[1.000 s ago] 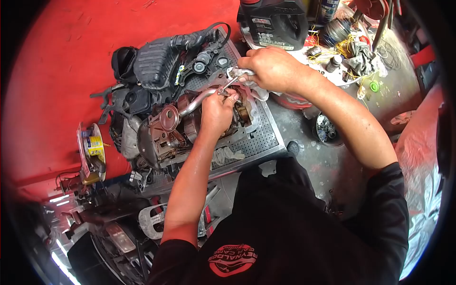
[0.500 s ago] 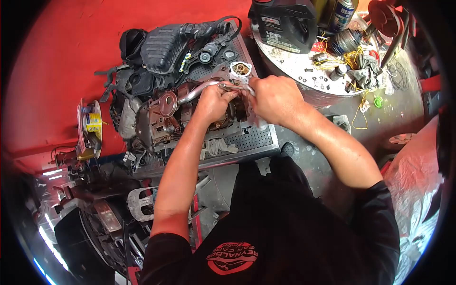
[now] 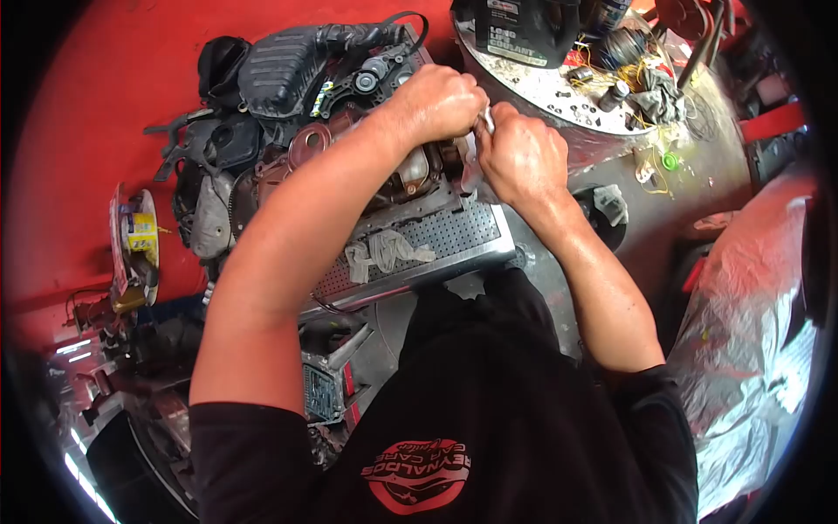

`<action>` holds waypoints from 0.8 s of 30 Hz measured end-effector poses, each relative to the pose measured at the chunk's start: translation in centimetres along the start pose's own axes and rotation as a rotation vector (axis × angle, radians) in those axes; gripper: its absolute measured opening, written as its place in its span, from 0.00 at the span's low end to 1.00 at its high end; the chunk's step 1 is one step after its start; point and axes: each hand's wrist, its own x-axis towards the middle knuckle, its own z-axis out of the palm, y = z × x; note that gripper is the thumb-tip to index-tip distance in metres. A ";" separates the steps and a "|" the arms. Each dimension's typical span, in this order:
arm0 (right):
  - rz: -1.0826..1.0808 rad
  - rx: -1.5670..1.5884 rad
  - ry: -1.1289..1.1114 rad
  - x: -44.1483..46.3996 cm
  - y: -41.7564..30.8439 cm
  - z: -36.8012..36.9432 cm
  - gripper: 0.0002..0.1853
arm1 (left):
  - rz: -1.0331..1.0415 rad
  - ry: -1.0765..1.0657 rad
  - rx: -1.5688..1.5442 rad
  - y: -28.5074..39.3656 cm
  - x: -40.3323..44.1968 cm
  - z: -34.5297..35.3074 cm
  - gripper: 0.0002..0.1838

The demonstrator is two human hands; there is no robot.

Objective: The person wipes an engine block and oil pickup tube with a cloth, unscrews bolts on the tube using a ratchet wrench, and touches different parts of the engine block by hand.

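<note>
My right hand [image 3: 525, 157] is closed on a shiny metal tool [image 3: 486, 120], of which only a short piece shows between the two hands. Knuckles up, my left hand [image 3: 441, 103] is closed right beside it, near the tool's end; what its fingers hold is hidden. Both hands are over the right end of an opened engine block [image 3: 415, 173], whose far part my left forearm covers. A round metal pickup [image 3: 310, 144] shows at the left of the block.
The engine lies on a perforated metal bench [image 3: 463, 231] with a grey rag [image 3: 388, 253]. Behind are a ribbed black housing [image 3: 281, 70] and a pulley part [image 3: 367, 81]. A coolant jug [image 3: 524, 35] and small parts stand on a round white table [image 3: 559, 100].
My left hand has moved up and right from inside the engine to beside my right hand. The tool's shaft, seen between the hands before, is now mostly covered. The view has shifted.
</note>
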 end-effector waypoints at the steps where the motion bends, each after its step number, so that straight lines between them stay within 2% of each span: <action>1: 0.007 -0.019 0.003 -0.5 -0.6 0.4 0.15 | 0.030 0.022 -0.007 -0.4 -0.3 0.2 0.07; 3: 0.102 -0.064 0.122 -1.4 -1.8 1.3 0.15 | 0.111 0.075 -0.020 -0.6 -0.7 0.2 0.07; 5: 0.181 -0.104 0.111 -1.7 -2.3 1.6 0.17 | 0.109 0.035 -0.032 -0.4 -0.5 0.0 0.07; 8: 0.235 -0.155 0.116 -1.9 -3.1 1.5 0.18 | 0.161 0.084 -0.053 -0.5 -0.7 0.0 0.07; 10: 0.278 -0.170 0.190 -2.2 -3.8 1.9 0.19 | 0.182 0.098 -0.067 -0.9 -0.1 0.2 0.07; 12: 0.286 -0.179 0.118 -2.2 -4.0 1.8 0.20 | 0.171 0.079 -0.061 -0.9 -0.6 0.5 0.08; 13: 0.248 -0.189 0.101 -1.5 -3.3 1.2 0.21 | 0.090 -0.064 -0.032 -0.3 -0.5 -0.9 0.10; 15: 0.181 -0.210 -0.075 -0.4 -1.3 0.0 0.24 | -0.035 -0.224 -0.072 0.8 -1.0 -3.7 0.13; 17: 0.061 0.047 -0.069 0.3 1.8 -0.4 0.26 | -0.103 -0.388 -0.110 1.3 -1.2 -4.6 0.15; 19: 0.134 0.046 -0.213 0.5 0.6 -3.3 0.30 | -0.142 -0.444 -0.194 0.8 -1.0 -5.1 0.15; 21: -0.038 0.098 -0.096 0.2 2.6 -3.4 0.32 | -0.111 -0.538 -0.181 -1.5 1.6 -2.4 0.13; 23: -0.014 0.152 -0.073 -0.6 4.5 -3.8 0.30 | -0.148 -0.564 -0.153 -1.9 2.5 -2.2 0.13; 24: 0.029 0.253 -0.055 -1.4 5.6 -3.7 0.29 | -0.198 -0.499 -0.174 -1.3 1.7 -4.1 0.13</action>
